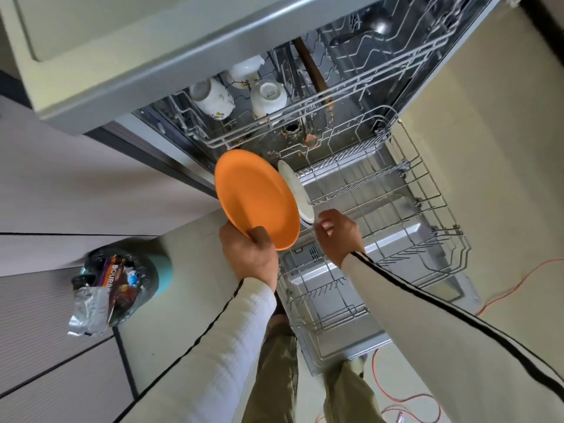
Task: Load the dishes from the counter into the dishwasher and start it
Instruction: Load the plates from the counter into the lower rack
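Cream sleeves (427, 315) reach over the dishwasher's lower rack (360, 210). Left grip (248, 254) clasps an orange plate (253, 196); right grip (338, 236), fingers curled, sits beside a racked white plate (297, 190), hold unclear.

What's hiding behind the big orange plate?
A white plate stands on edge in the lower rack. The orange plate, held by the left hand, covers part of it.

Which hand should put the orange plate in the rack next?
Left. The left hand grips the orange plate, beside the white plate standing in the lower rack. The right hand is at that white plate's edge.
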Tool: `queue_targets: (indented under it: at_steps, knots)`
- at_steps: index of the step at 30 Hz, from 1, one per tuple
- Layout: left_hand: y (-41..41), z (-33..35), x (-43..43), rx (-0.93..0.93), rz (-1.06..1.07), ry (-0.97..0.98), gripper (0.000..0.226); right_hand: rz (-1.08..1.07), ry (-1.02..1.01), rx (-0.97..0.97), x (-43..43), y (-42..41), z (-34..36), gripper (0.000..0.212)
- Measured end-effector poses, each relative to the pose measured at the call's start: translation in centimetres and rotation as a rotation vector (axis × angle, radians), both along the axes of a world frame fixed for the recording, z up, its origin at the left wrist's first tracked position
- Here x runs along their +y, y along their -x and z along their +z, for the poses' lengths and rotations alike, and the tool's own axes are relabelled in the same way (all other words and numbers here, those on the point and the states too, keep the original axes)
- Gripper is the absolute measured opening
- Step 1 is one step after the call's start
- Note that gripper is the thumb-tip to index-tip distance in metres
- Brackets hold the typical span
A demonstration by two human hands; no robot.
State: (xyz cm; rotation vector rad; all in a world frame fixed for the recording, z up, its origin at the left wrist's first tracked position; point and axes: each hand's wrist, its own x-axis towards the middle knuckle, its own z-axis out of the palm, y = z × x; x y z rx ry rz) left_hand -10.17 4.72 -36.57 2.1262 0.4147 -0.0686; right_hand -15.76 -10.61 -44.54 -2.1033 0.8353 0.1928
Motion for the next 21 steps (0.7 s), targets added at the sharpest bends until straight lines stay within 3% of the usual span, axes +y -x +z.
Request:
queue_targets:
  at_steps: [4, 7, 9, 13, 14, 16, 18, 21]
  knots:
    - [2.4, 1.9, -2.1, 0.03, -0.086, 0.036, 0.01, 0.003, -0.141, -0.079, 1.1, 2.0, 3.5, 0.026]
    - [2.9, 1.3, -3.7, 0.164, -0.085, 0.151, 0.021, -0.381, -0.421, 0.03, 0.4, 2.8, 5.0, 0.048]
    - [3.3, 0.5, -4.5, 0.3, -0.054, 0.297, 0.025, -0.544, -0.505, 0.139, -1.3, 3.2, 5.2, 0.063]
    - [2.9, 0.1, -6.4, 0.497, -0.084, 0.5, 0.019, -0.684, -0.75, 0.167, -4.7, 3.4, 6.2, 0.019]
    - [2.5, -0.1, -6.7, 0.528, -0.106, 0.489, 0.019, -0.689, -0.711, 0.128, -5.6, 3.1, 6.2, 0.015]
    - [1.7, -1.1, -6.7, 0.567, -0.187, 0.391, 0.043, -0.641, -0.489, 0.067, -6.9, 2.1, 5.9, 0.015]
    - [1.3, -2.1, -5.9, 0.54, -0.343, 0.117, 0.061, -0.458, -0.142, 0.067, -7.5, 1.0, 5.3, 0.019]
    - [0.8, -3.4, -4.2, 0.368, -0.547, -0.159, 0.055, -0.1, 0.302, 0.03, -7.1, -0.4, 5.0, 0.02]
